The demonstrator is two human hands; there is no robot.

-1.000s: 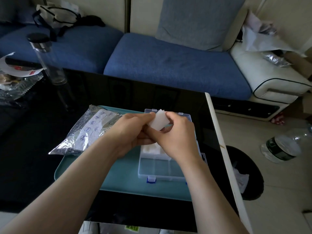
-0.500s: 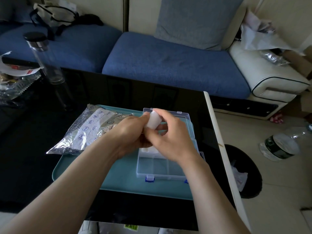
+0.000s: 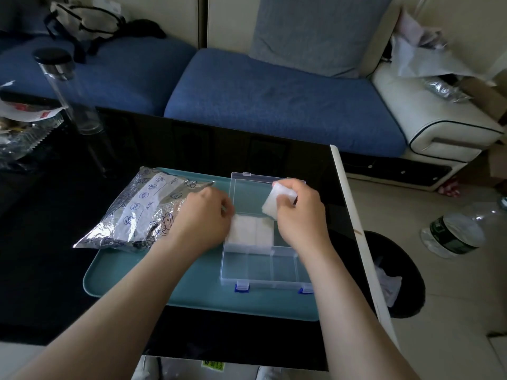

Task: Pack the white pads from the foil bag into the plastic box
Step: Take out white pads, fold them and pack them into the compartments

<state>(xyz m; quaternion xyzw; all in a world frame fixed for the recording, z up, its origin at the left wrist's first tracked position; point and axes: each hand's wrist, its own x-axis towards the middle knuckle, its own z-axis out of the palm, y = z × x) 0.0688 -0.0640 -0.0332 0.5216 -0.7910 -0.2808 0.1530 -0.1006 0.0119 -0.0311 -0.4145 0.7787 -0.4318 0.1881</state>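
Right hand (image 3: 297, 215) carried pad (image 3: 275, 201) rightward; foil bag (image 3: 142, 215): "Date"

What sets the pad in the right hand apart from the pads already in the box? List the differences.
The held pad is pinched in the right hand above the plastic box; the packed pads lie inside it. The held pad is tilted; the packed pads lie flat, side by side. Both are white.

Plastic box (image 3: 269, 282): near row of compartments open from above. Far row: two white pads (image 3: 251, 229) fill the left cells, right hand (image 3: 299, 218) covers the right end. Left hand (image 3: 203, 215) plugs the gap between foil bag (image 3: 142, 209) and box. Tray (image 3: 123, 275) near-left bare.
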